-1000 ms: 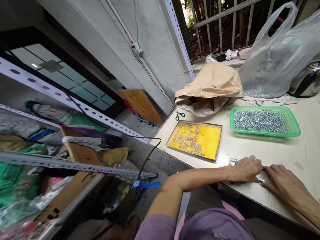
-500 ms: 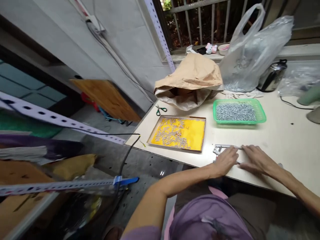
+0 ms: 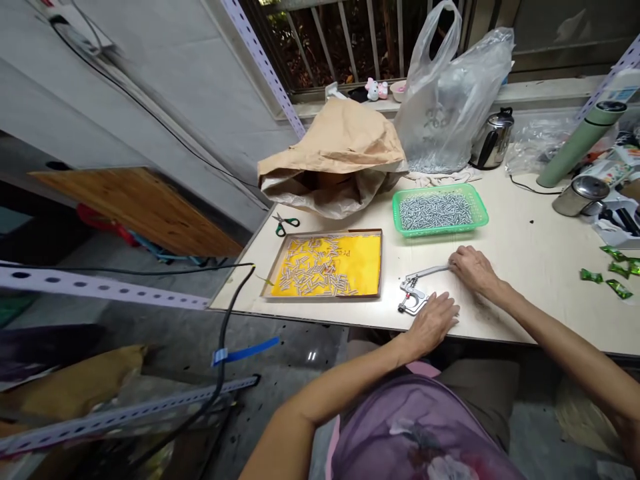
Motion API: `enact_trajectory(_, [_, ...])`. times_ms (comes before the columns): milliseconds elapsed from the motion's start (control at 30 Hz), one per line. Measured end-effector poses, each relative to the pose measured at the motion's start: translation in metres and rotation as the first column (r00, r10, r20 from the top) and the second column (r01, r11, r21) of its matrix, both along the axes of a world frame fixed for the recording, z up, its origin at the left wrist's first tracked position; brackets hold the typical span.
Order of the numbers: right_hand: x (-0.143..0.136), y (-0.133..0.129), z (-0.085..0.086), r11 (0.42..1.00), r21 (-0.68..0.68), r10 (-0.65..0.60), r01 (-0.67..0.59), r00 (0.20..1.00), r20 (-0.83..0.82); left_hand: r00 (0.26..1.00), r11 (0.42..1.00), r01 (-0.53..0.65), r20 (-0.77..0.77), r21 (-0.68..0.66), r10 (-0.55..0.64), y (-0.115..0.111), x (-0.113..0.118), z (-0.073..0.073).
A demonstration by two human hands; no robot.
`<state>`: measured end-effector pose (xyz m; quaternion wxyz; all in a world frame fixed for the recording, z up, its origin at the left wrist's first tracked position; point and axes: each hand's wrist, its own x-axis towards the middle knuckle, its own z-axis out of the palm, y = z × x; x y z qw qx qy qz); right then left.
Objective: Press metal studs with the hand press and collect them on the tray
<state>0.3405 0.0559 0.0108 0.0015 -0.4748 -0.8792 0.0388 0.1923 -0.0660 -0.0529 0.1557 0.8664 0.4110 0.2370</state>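
At ten o'clock from the metal tool (image 3: 416,293), scissors (image 3: 286,222) lie by the yellow tray (image 3: 364,267); a paper bag (image 3: 345,143) gapes at eleven. My left hand (image 3: 433,323) covers the tool's lower handle on the table (image 3: 520,287), whether gripping I can't tell, and a green basket (image 3: 481,208) blocks twelve. My right hand (image 3: 473,270) grasps the upper handle's end, sweets (image 3: 620,289) at three.
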Motion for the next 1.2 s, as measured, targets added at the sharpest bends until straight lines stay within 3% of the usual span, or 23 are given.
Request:
enact_trajectory(100, [-0.021,-0.017,0.007,0.977,0.001,0.214,-0.215,0.972,-0.092,0.999,1.000,0.025,0.031,-0.006,-0.025,0.001,0.000,-0.002])
enact_trajectory(200, [-0.055,-0.031,0.009,0.906,-0.049,0.414,-0.421,0.904,-0.110,0.999,0.998,0.043,0.032,-0.051,-0.041,0.004,0.001,-0.009])
enact_trajectory(367, [-0.102,-0.037,-0.002,0.800,-0.133,0.590,-0.585,0.807,0.001,0.998,0.996,0.044,-0.032,-0.073,-0.046,-0.005,0.005,-0.010])
enact_trajectory(467, [-0.108,-0.034,-0.003,0.811,-0.096,0.574,-0.577,0.817,-0.059,0.994,0.989,0.105,-0.022,0.103,-0.104,-0.022,-0.009,0.002])
enact_trajectory(533, [-0.101,-0.024,0.003,0.848,-0.002,0.522,-0.531,0.834,-0.178,0.997,0.962,0.072,-0.007,0.265,-0.073,-0.029,-0.035,0.014])
enact_trajectory(633, [-0.081,0.008,0.020,0.911,0.190,0.411,-0.365,0.833,-0.371,0.974,0.918,-0.204,-0.026,0.341,0.226,-0.022,-0.097,0.032])
enact_trajectory(733, [-0.058,0.047,0.039,0.932,0.321,0.290,-0.167,0.875,-0.387,0.798,0.815,-0.527,-0.190,0.242,0.572,0.005,-0.163,0.043])
enact_trajectory(800, [-0.046,0.065,0.046,0.930,0.361,0.201,-0.070,0.918,-0.342,0.722,0.795,-0.591,-0.353,0.133,0.595,0.024,-0.195,0.046])
enact_trajectory(867, [-0.040,0.070,0.047,0.938,0.346,0.154,-0.037,0.936,-0.317,0.713,0.814,-0.581,-0.469,0.021,0.521,0.038,-0.214,0.047])
enact_trajectory(1033, [-0.059,0.041,0.035,0.979,0.163,0.183,-0.124,0.888,-0.421,0.775,0.824,-0.542,-0.477,-0.165,0.414,0.054,-0.224,0.049])
enact_trajectory(1200, [-0.108,0.012,0.025,0.965,-0.096,0.125,-0.246,0.747,-0.653,0.791,0.716,-0.611,-0.309,-0.338,0.528,0.060,-0.225,0.059])
